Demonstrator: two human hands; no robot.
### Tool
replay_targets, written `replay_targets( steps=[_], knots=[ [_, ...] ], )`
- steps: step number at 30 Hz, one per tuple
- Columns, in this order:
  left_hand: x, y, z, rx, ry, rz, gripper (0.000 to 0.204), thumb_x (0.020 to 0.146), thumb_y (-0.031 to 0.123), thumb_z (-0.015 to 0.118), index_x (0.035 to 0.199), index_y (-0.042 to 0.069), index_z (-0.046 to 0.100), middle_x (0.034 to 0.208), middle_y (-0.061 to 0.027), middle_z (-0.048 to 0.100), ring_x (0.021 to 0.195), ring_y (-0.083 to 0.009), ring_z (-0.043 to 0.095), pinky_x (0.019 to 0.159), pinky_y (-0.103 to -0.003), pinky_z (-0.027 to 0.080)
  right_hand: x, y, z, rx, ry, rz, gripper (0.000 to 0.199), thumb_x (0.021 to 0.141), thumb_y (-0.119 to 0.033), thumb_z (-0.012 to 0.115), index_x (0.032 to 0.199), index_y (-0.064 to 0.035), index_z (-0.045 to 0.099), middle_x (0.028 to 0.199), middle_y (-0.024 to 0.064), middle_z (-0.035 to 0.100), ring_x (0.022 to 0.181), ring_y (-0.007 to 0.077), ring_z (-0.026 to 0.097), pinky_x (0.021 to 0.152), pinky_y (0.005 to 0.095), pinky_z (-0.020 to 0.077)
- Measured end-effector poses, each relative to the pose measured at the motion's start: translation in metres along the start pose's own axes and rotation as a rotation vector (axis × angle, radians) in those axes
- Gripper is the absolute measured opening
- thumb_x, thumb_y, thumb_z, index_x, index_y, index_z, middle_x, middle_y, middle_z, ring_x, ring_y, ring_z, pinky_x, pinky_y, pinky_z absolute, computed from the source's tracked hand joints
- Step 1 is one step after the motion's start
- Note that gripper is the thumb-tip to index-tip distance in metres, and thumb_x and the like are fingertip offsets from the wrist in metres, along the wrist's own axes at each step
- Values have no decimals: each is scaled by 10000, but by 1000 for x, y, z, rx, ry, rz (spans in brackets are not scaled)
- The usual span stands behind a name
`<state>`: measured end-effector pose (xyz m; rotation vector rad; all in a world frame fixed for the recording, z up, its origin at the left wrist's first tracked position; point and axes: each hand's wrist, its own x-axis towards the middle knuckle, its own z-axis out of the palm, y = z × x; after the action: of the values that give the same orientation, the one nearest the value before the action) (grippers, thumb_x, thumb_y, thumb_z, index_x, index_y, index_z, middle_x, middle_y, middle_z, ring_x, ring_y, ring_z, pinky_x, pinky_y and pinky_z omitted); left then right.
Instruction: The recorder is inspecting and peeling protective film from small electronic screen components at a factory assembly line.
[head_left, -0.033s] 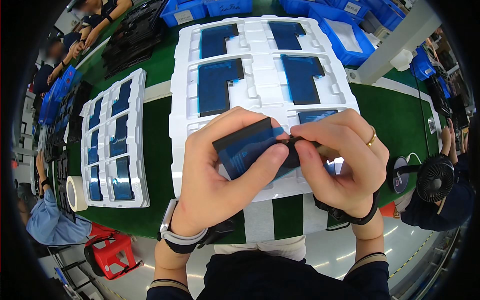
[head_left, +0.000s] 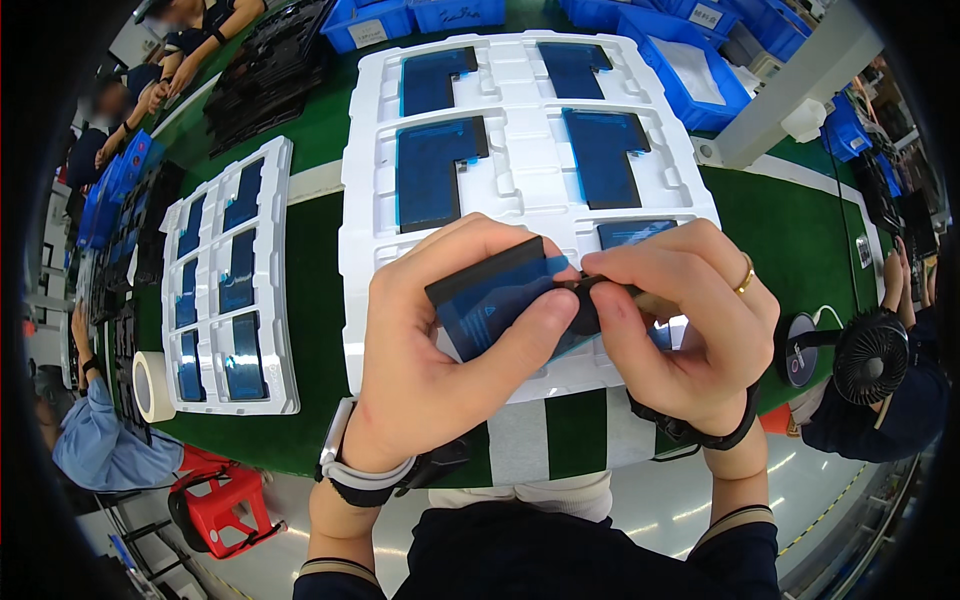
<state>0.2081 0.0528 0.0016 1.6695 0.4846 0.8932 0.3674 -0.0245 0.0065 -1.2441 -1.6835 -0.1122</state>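
Note:
My left hand is closed round a flat battery, dark-edged and covered in blue film, its thumb pressed on the face. My right hand pinches a small black piece at the battery's right end between thumb and forefinger; the fingertips hide most of it. Both hands are above the near part of a large white plastic tray. In its pockets lie several L-shaped blue-filmed batteries, one of them partly covered by my right hand.
Left of the large tray is a smaller white tray of blue-filmed batteries, beside a tape roll. Blue bins line the back, near a white post. A black fan stands right. Other people work at both sides.

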Motion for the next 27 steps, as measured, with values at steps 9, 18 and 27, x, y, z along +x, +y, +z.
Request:
replay_targets(
  steps=[9,18,27],
  knots=[
    [1,0,-2,84,8,83,158,723,45,698,842,-32,630,757,-86,611,682,-121,569,613,-217,427,-1,-3,0,-1,-12,-8,140,678,61,647,813,26,636,757,97,624,541,79,551,428,166,392],
    [-1,4,-3,135,-4,29,154,746,88,676,799,-27,587,772,-71,580,705,-117,513,657,-232,395,-2,-4,0,5,-24,-3,129,696,65,648,819,29,635,749,97,622,578,102,574,452,174,434],
    [-1,3,-4,179,-9,46,134,739,57,669,796,-33,588,764,-72,583,703,-111,510,649,-229,395,-2,1,3,3,-26,-37,127,701,70,663,820,32,642,747,101,627,596,118,583,460,180,432]
  ],
)
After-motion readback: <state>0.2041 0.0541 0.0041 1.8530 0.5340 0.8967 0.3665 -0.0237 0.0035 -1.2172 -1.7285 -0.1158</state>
